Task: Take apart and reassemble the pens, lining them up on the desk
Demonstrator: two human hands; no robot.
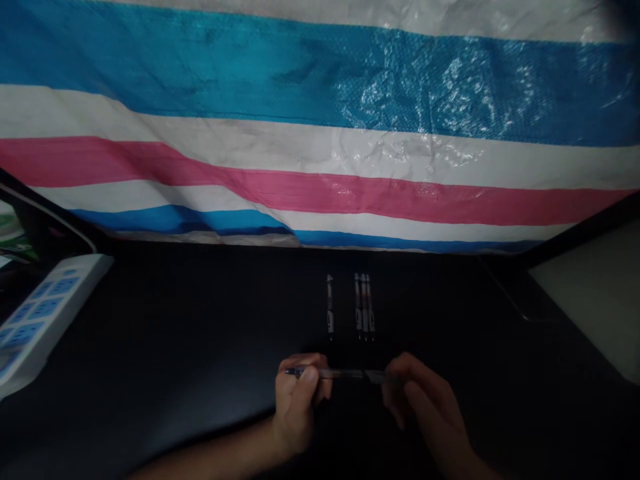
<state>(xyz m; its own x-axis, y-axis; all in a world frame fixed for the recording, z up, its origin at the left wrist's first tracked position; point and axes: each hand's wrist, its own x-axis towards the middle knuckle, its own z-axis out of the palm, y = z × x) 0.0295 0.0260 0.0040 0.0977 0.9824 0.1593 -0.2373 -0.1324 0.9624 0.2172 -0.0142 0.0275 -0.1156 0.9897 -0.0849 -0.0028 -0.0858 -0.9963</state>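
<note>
In front of me a clear-barrelled pen (343,374) lies level between my hands. My left hand (300,393) is closed around its dark-tipped end, the thumb pressing on top. My right hand (425,400) pinches the pale end section (374,377) of the pen. A narrow dark break shows between barrel and pale section; whether they still touch is hard to tell. Beyond my hands, a single pen (330,308) lies on the black table (200,320). Right of it, three similar pens (365,307) rest side by side, pointing the same way.
A white power strip (55,313) with blue sockets stands along the left edge. Striped plastic sheeting (320,147) hangs across the back of the table. At the right is a pale surface (595,287) behind a dark edge. The light is dim.
</note>
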